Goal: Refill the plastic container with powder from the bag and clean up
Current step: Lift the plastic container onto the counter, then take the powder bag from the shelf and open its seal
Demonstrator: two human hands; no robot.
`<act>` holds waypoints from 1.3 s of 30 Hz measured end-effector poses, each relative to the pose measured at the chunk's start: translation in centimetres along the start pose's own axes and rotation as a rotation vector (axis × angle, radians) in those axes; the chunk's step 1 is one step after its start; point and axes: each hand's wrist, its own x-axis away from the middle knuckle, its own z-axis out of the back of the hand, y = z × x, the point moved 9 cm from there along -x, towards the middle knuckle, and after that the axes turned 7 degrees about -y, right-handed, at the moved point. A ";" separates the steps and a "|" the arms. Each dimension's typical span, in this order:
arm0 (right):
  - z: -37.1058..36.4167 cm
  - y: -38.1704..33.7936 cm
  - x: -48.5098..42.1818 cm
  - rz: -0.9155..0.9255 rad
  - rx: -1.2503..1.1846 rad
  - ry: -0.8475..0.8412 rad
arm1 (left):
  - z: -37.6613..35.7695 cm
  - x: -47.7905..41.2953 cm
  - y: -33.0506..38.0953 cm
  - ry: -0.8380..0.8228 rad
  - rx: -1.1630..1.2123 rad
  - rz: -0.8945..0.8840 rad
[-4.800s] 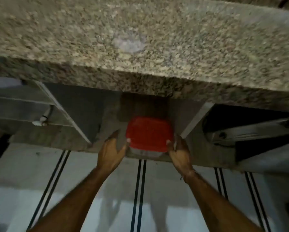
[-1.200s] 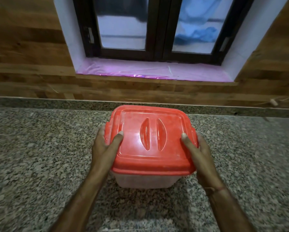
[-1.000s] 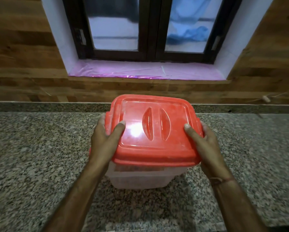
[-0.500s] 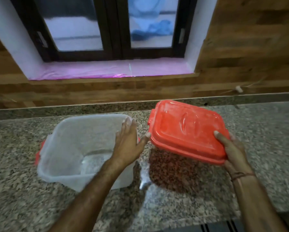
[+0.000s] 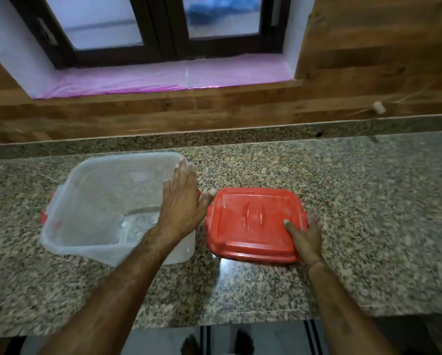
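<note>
Container [image 5: 99, 206] mouth is open from above, but the left hand [image 5: 181, 201] spans its right rim. Lid [image 5: 250, 224] lies just right of it with a narrow gap; right hand [image 5: 304, 234] grips its near corner. Countertop [image 5: 368, 201] right of lid gives open passage.

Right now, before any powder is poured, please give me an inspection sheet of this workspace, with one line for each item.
Surface: granite counter, speckled.
Job's things: clear plastic container, open and nearly empty; red lid beside it on its right, top side up; the bag is not in view.
Clutter: nothing seen.
Hands: left hand, fingers straight, at the container's right rim; right hand grips the lid's near right corner, thumb on top.
Cables: thin cord with a small white end piece, along the wall at far right.
Surroundings: wooden wall, dark-framed window, pink film on the sill.
</note>
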 end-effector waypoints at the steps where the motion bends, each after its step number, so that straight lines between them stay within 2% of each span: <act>1: 0.1 0.1 0.0 0.010 0.110 0.027 | -0.1 -0.1 0.1 0.000 -0.002 0.005; 8: -0.9 -1.2 1.0 -0.012 0.557 0.068 | -0.1 -0.1 0.3 0.021 -0.018 -0.001; 11: -1.8 -3.5 1.9 0.051 0.592 0.084 | 0.2 0.1 0.2 0.021 -0.010 -0.010; 17: -7.6 -14.9 4.9 0.368 0.518 0.001 | 4.6 1.7 -2.1 0.098 -0.013 -0.026; 23: -18.0 -29.7 14.1 0.785 0.396 -0.052 | 14.1 7.1 -12.5 0.263 -0.039 0.052; 25: -23.1 -33.0 18.4 0.893 0.387 -0.119 | 17.3 9.8 -17.0 0.308 -0.043 0.098; 31: -39.9 -38.9 30.3 1.120 0.573 -0.378 | 25.9 17.8 -30.3 0.438 -0.071 0.211; 39: -55.8 -48.0 37.3 1.328 0.672 -0.475 | 38.4 22.1 -43.6 0.577 -0.140 0.352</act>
